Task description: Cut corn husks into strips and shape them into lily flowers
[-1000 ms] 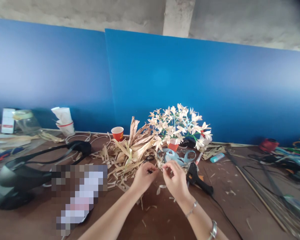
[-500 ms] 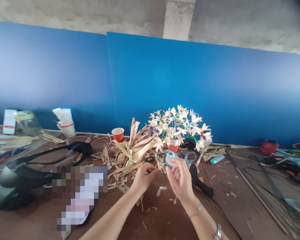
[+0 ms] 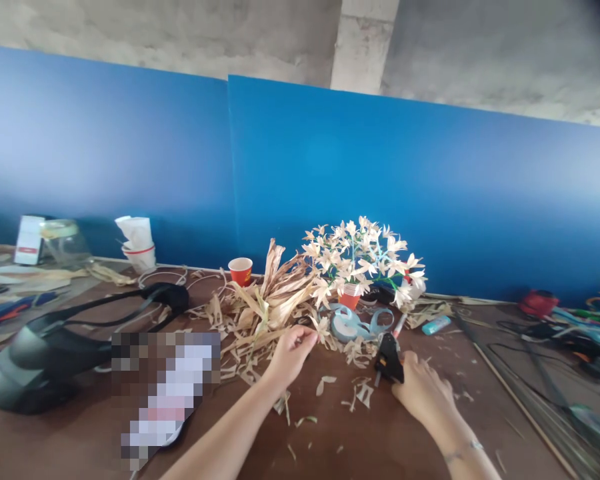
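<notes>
The right hand (image 3: 423, 393) wraps around a black glue gun (image 3: 389, 360) on the brown counter (image 3: 380, 447); the left hand (image 3: 291, 357) pinches narrow at the edge of a dry husk pile (image 3: 265, 313), anything between its fingers too small to tell; just beyond sit a pale blue tape roll (image 3: 345, 325) and husk flowers (image 3: 360, 257) in a red cup (image 3: 350, 298); a second red cup (image 3: 240, 270) stands behind the pile; far left, a white box (image 3: 29, 240) carries a red label too small to read.

The glue gun (image 3: 389, 360) was black and the tape roll (image 3: 344, 327) pale blue. The dried corn husks (image 3: 270, 313) were straw-tan, the paper cup (image 3: 241, 270) red, and the wall panel (image 3: 330, 167) deep blue.
</notes>
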A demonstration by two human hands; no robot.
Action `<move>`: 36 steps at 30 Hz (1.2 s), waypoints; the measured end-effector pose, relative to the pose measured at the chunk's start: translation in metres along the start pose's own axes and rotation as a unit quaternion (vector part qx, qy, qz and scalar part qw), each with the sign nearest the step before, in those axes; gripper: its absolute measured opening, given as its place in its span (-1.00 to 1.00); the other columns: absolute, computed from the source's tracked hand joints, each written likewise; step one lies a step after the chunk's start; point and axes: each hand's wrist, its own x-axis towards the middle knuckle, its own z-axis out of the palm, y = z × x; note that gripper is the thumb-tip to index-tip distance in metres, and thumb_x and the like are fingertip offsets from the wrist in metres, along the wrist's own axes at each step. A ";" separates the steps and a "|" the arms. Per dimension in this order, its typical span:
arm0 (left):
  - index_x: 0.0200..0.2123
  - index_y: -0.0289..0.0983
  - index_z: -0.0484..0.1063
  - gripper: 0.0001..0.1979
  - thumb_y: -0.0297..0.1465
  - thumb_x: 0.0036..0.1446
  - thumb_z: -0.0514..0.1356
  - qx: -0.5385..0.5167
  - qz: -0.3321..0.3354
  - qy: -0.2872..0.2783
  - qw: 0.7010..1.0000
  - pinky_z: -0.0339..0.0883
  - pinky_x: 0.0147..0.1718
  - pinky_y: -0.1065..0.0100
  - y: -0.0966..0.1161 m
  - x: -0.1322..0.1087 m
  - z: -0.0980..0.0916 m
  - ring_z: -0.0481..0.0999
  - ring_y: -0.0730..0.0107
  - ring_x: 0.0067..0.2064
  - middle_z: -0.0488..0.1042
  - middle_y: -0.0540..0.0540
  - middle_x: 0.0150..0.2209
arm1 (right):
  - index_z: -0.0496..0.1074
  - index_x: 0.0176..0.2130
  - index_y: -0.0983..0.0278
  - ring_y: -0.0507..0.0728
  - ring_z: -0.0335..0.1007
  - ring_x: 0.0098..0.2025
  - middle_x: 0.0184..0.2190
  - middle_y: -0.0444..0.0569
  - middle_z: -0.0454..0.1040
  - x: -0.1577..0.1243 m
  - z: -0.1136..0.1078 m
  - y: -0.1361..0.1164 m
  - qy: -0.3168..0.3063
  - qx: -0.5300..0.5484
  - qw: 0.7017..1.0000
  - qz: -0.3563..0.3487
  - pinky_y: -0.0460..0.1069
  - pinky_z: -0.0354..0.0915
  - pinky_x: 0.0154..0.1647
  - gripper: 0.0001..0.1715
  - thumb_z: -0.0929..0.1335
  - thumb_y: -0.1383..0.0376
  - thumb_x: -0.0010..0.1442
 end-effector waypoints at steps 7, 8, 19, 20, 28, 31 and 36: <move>-0.42 -0.32 0.40 -0.64 -0.12 0.02 0.07 -0.051 -0.025 -0.012 0.998 0.11 -0.48 0.45 0.002 -0.002 -0.002 0.25 0.46 -0.46 0.33 0.00 -0.52 | 0.29 -0.18 0.35 0.37 0.37 -0.16 -0.24 0.20 0.43 0.004 0.009 0.000 0.068 0.006 0.997 -0.031 0.15 0.20 -0.28 -0.68 0.26 0.36 -0.01; -0.42 -0.32 0.39 -0.64 -0.11 0.02 0.07 -0.061 -0.028 -0.013 0.998 0.11 -0.47 0.45 0.003 -0.002 -0.002 0.25 0.46 -0.46 0.33 0.00 -0.53 | 0.30 -0.19 0.33 0.35 0.39 -0.20 -0.27 0.17 0.44 0.004 0.007 0.001 0.086 0.024 0.995 -0.044 0.12 0.21 -0.31 -0.69 0.27 0.35 -0.01; -0.51 -0.31 0.34 -0.58 -0.03 0.01 0.06 -0.108 0.017 -0.036 0.993 0.16 -0.40 0.44 0.001 0.002 -0.001 0.29 0.45 -0.44 0.37 -0.04 -0.50 | 0.26 -0.44 0.23 0.08 0.29 -0.43 -0.47 -0.07 0.34 -0.008 -0.008 -0.053 0.150 0.307 0.852 -0.396 -0.07 0.24 -0.40 -0.95 0.26 0.37 0.06; -0.51 -0.31 0.33 -0.57 -0.02 0.01 0.06 -0.103 0.017 -0.034 0.994 0.16 -0.41 0.44 0.000 0.002 -0.001 0.28 0.45 -0.44 0.37 -0.04 -0.51 | 0.26 -0.42 0.23 0.09 0.29 -0.41 -0.45 -0.06 0.34 -0.007 -0.004 -0.057 0.157 0.311 0.847 -0.401 -0.06 0.24 -0.39 -0.95 0.27 0.39 0.04; -0.52 -0.30 0.32 -0.58 -0.03 0.02 0.05 -0.069 0.013 -0.027 0.997 0.15 -0.44 0.45 -0.004 0.003 0.001 0.27 0.46 -0.46 0.33 0.00 -0.54 | 0.22 -0.35 0.23 0.13 0.28 -0.32 -0.39 -0.04 0.29 -0.002 0.021 -0.065 0.195 0.312 0.840 -0.398 -0.02 0.25 -0.31 -0.78 0.25 0.49 -0.06; -0.53 -0.30 0.32 -0.57 -0.02 0.02 0.04 -0.058 0.018 -0.031 0.998 0.14 -0.46 0.45 -0.007 0.004 0.002 0.26 0.46 -0.48 0.30 0.01 -0.57 | 0.22 -0.35 0.24 0.13 0.28 -0.32 -0.37 -0.04 0.29 -0.003 0.022 -0.065 0.193 0.312 0.842 -0.395 -0.03 0.25 -0.30 -0.73 0.24 0.51 -0.11; -0.52 -0.31 0.33 -0.59 -0.05 0.03 0.06 -0.065 0.017 -0.034 0.997 0.12 -0.45 0.46 -0.009 0.003 0.002 0.24 0.47 -0.48 0.28 0.02 -0.57 | 0.23 -0.33 0.25 0.13 0.28 -0.31 -0.36 -0.03 0.29 -0.003 0.022 -0.065 0.202 0.300 0.842 -0.399 -0.03 0.25 -0.30 -0.69 0.24 0.53 -0.14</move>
